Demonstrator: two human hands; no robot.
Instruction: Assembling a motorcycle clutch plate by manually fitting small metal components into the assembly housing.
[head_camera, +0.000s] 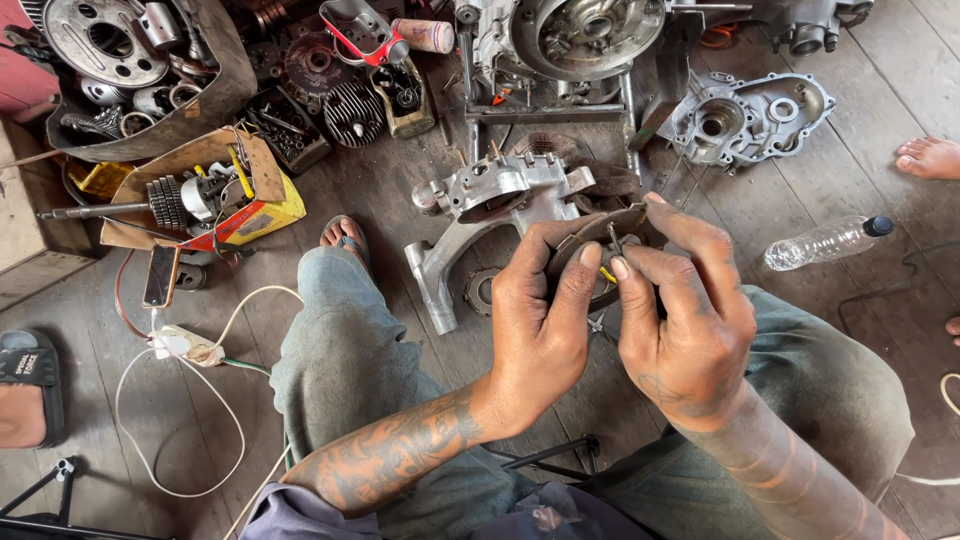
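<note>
My left hand (545, 320) and my right hand (685, 310) together hold a dark round metal part (600, 228) with thin wires, raised above my knees. The left thumb and fingers wrap its left rim. My right fingers grip its right edge, thumb and forefinger pinching a yellow wire (607, 274) at its middle. Most of the part is hidden behind my fingers. Just beyond it a silver engine casing (490, 200) lies on the wooden floor (880, 90).
An engine block (570, 40) and a grey cover plate (745, 115) lie ahead. Boxes of metal parts (205, 190) stand at the left, with a phone (160, 275) and white cable (180, 420). A plastic bottle (825, 240) lies right. Another person's foot (930, 157) shows far right.
</note>
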